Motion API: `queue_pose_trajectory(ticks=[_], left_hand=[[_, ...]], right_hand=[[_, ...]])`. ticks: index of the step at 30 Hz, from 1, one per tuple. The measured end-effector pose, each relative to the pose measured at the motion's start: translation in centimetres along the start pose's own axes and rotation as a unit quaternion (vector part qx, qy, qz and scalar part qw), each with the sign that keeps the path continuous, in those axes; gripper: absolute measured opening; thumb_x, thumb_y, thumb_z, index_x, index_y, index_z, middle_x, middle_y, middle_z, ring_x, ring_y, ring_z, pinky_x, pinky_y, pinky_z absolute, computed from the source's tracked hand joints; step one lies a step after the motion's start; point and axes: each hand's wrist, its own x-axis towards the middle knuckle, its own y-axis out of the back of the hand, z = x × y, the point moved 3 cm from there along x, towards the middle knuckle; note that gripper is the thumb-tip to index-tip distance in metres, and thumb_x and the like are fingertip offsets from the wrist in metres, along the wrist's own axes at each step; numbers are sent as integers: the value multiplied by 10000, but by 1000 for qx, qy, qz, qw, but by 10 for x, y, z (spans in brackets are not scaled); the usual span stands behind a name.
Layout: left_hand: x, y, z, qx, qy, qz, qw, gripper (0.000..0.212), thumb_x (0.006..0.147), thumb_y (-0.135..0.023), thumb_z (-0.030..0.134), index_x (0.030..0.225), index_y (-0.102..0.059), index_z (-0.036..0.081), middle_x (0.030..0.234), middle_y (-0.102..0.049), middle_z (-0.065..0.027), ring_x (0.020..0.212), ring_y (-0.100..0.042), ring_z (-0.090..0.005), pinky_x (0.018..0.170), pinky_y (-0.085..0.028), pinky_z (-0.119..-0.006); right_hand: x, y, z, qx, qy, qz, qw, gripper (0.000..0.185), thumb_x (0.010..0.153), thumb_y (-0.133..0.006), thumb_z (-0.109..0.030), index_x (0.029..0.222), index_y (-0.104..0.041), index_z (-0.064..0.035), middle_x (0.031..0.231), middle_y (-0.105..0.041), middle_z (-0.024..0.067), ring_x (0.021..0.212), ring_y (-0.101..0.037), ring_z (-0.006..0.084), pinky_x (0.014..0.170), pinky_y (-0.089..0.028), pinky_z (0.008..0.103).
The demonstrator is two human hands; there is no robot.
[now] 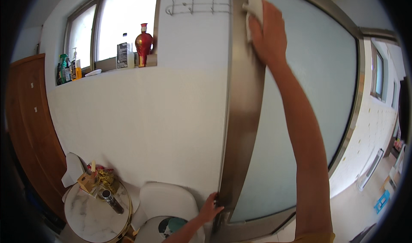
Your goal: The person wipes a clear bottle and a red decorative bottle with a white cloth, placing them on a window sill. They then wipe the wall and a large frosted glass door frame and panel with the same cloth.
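Note:
High up, my right hand holds a bunched white cloth against the brown metal frame of a frosted-glass door. The arm reaches up across the frosted pane. Much lower, my left hand grips the outer edge of the same frame, thumb on the near side and some fingertips hidden. Beneath the left forearm stands a white chair with a dark-and-green item on its seat.
A round marble-topped table holds a dark metallic cylinder, a cardboard box and a gold ornament. Bottles and a red vase line the windowsill. A wire hook rack hangs beside the frame. A blue stool stands at right.

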Motion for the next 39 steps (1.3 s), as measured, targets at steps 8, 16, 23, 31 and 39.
queue_pose_trajectory(ticks=[8, 16, 23, 31, 39], left_hand=[[2, 7, 33, -259, 122, -87, 954, 539, 1005, -464, 362, 1443, -340, 74, 1421, -428, -67, 1328, -391, -203, 1097, -314, -388], [-8, 5, 19, -330, 165, -16, 929, 387, 1021, -424, 263, 1385, -447, 136, 1329, -501, 28, 1208, -438, -123, 1021, -330, -323], [-7, 0, 19, -287, 187, 7, 940, 432, 1008, -366, 77, 1439, -386, 95, 1388, -463, -27, 1298, -405, -144, 1104, -303, -310], [-9, 1, 12, -256, 148, -7, 955, 543, 924, -442, -34, 1447, -379, 94, 1435, -438, -44, 1355, -372, -175, 1123, -284, -322], [-10, -1, 17, -259, 132, -42, 956, 596, 887, -433, -65, 1460, -357, 80, 1459, -409, -65, 1384, -338, -192, 1137, -257, -339]], right_hand=[[-26, 42, 22, 23, 13, -16, 1000, 462, 799, -627, -107, 1246, -525, -51, 1220, -554, 202, 1113, -522, 385, 929, -436, 457], [-241, 94, -63, 55, -77, -80, 992, 546, 815, -545, -69, 1349, -469, 21, 1383, -470, 224, 1184, -497, 393, 962, -398, 456], [-405, 159, -126, 78, -192, -126, 970, 418, 836, -573, -34, 1248, -511, -1, 1338, -498, 238, 1151, -510, 413, 968, -396, 489], [-240, 100, -77, 98, -168, -68, 979, 612, 711, -548, 74, 1318, -501, 10, 1383, -458, 210, 1209, -466, 380, 1014, -352, 439], [-45, 29, -26, -50, 81, -42, 995, 521, 718, -685, -52, 1225, -583, -113, 1264, -560, 48, 1211, -488, 256, 1002, -351, 406]])
